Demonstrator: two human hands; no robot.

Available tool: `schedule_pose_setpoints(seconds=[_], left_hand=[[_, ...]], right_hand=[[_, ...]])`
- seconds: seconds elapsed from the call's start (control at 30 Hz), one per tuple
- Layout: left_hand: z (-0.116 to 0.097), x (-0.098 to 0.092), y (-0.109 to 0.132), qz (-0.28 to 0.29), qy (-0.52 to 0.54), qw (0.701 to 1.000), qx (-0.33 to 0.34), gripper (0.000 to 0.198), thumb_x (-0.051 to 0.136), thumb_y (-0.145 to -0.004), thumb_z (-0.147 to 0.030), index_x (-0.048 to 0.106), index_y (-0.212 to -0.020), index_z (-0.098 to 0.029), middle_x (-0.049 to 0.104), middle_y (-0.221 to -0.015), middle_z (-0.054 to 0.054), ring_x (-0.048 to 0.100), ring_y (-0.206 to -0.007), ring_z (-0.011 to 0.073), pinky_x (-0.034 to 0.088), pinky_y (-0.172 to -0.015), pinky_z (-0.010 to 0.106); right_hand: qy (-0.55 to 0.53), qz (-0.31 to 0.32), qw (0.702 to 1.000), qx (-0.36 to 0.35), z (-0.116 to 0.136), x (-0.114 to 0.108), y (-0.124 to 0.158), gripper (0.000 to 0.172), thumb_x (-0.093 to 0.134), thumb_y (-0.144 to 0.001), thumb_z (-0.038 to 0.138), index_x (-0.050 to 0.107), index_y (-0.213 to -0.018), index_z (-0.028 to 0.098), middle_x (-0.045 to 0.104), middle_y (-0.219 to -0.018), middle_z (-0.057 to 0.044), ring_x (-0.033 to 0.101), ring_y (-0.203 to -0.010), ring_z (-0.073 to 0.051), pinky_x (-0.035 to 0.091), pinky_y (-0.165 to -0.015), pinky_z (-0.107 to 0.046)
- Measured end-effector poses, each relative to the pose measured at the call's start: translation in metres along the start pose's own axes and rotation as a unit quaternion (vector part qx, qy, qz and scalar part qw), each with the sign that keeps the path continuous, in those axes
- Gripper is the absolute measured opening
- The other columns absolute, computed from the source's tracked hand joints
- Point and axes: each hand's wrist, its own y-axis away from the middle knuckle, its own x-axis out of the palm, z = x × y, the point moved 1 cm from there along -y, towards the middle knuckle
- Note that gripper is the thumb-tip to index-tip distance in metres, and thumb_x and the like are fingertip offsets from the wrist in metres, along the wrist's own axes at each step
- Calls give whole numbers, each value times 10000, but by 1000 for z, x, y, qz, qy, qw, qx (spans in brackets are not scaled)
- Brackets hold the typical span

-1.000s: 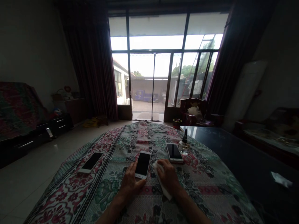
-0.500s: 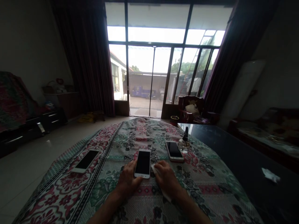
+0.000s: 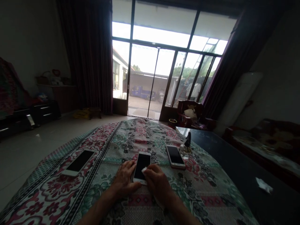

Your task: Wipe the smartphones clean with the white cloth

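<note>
A white smartphone (image 3: 142,162) with a dark screen lies face up on the patterned tablecloth (image 3: 131,204). My left hand (image 3: 124,178) steadies it, fingers along its left edge and thumb by the lower edge. Over the phone's lower right part, my right hand (image 3: 156,180) is closed on a white tissue (image 3: 143,170), pressed to the screen; most of the tissue is hidden by the fingers. A second white smartphone (image 3: 79,162) lies to the left. To the right is a third smartphone (image 3: 175,155), next to a clear bottle (image 3: 185,150) with a black pump top.
A dark glossy table (image 3: 225,162) adjoins on the right, with a crumpled white tissue (image 3: 264,185) on it. Beyond stand a carved wooden chair (image 3: 190,114) and glass doors (image 3: 144,84). A low black cabinet (image 3: 44,112) is at the far left.
My right hand has moved left with the tissue, from beside the phone onto its screen. My left hand stays at the phone's left side. The camera view has tilted slightly.
</note>
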Motion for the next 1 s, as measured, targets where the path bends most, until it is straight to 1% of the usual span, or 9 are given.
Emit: schedule_pose_setpoints(seconds=[0.07,0.17,0.3,0.4,0.53,0.67,0.8,0.9,1.0], left_hand=[[-1,0,0,5,0,1000,-1,708,727,-658,-377,571,-1322,-187,510,-1439,139,389,-1361,357,317,-1134,498],[-3,-1,1,0,3,1000,-1,698,722,-652,-355,575,-1315,-194,520,-1425,131,394,-1352,350,324,-1128,486],[-6,-4,1,-4,6,1000,-1,690,720,-645,-348,585,-1303,-192,535,-1403,130,414,-1331,345,336,-1118,471],[-8,-6,1,-1,5,1000,-1,685,722,-646,-353,591,-1297,-183,539,-1395,135,420,-1323,337,340,-1114,460],[-10,-9,0,-3,8,1000,-4,691,742,-637,-361,603,-1287,-172,542,-1389,141,426,-1318,338,342,-1114,452],[-10,-11,-2,-8,18,1000,-1,639,772,-607,-344,661,-1212,-175,578,-1345,130,471,-1274,333,363,-1105,431],[-10,-10,-2,-15,20,1000,-6,604,788,-589,-335,690,-1173,-211,599,-1323,106,495,-1251,329,378,-1094,433],[-9,-7,-2,-22,20,1000,-6,615,794,-585,-333,689,-1179,-207,600,-1322,110,495,-1257,329,378,-1095,425],[-8,-4,-2,-34,21,999,-2,579,785,-606,-354,701,-1155,-190,599,-1322,124,500,-1256,328,373,-1100,416]], right_hand=[[28,39,999,-11,2,4,-5,201,544,-908,162,709,-978,252,644,-1024,-44,569,-969,-190,459,-867,-296],[51,65,997,5,-5,6,-20,202,566,-907,172,737,-961,265,669,-1007,-30,565,-971,-189,445,-877,-292],[73,71,995,23,-27,9,-53,200,571,-910,185,755,-920,261,696,-957,-22,585,-943,-176,430,-893,-276],[106,82,990,37,-43,14,-78,213,563,-911,171,758,-921,256,712,-979,-18,606,-927,-160,403,-937,-271],[121,77,988,60,-52,21,-97,228,541,-917,164,762,-907,217,717,-988,-56,605,-951,-187,401,-938,-293],[114,76,990,40,-40,23,-85,255,507,-933,166,748,-973,240,702,-1044,-43,581,-990,-183,401,-936,-278],[71,70,995,-23,-18,20,-51,294,484,-921,133,714,-1069,242,681,-1098,-39,549,-1027,-197,405,-958,-304],[30,81,995,-39,-2,14,-24,319,480,-906,116,694,-1104,246,673,-1096,-40,555,-1011,-196,431,-933,-313],[1,85,995,-55,9,8,-5,284,486,-914,151,697,-1077,248,674,-1081,-47,566,-999,-198,445,-918,-325]])
